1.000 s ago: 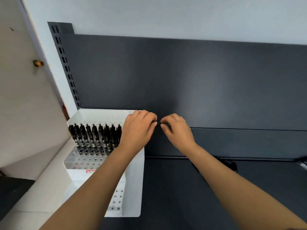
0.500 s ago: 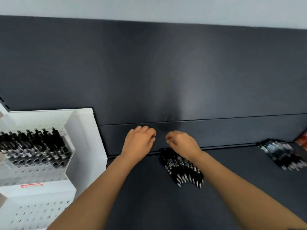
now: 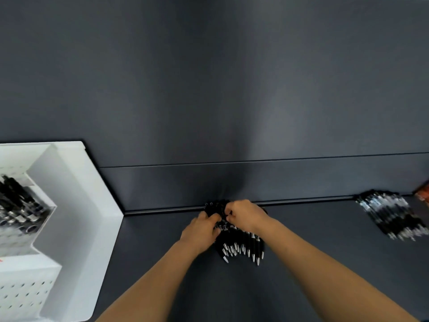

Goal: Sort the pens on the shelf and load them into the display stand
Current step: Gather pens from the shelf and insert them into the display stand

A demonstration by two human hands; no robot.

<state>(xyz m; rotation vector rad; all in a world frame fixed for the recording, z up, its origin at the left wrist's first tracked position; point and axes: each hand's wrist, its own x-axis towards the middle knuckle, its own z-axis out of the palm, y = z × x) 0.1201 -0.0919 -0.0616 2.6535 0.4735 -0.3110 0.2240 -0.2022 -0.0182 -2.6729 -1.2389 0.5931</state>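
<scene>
A pile of black pens with silver tips (image 3: 241,245) lies on the dark shelf (image 3: 301,263) near its back wall. My left hand (image 3: 202,228) rests on the pile's left side, fingers curled around the pens' upper ends. Over the top end of the same pile, my right hand (image 3: 246,214) has its fingers closed on pens. At the far left stands the white display stand (image 3: 76,205), holding a row of black pens (image 3: 16,205) in its perforated tiers. A second pile of black pens (image 3: 392,214) lies at the far right.
The dark back panel (image 3: 232,101) rises right behind the pens. A red-orange object (image 3: 423,194) shows at the right edge beyond the second pile. Bare shelf surface lies between the stand and the pile under my hands.
The view swung right, away from the stand. Both hands dropped from in front of the back wall onto the pen pile and closed on it.
</scene>
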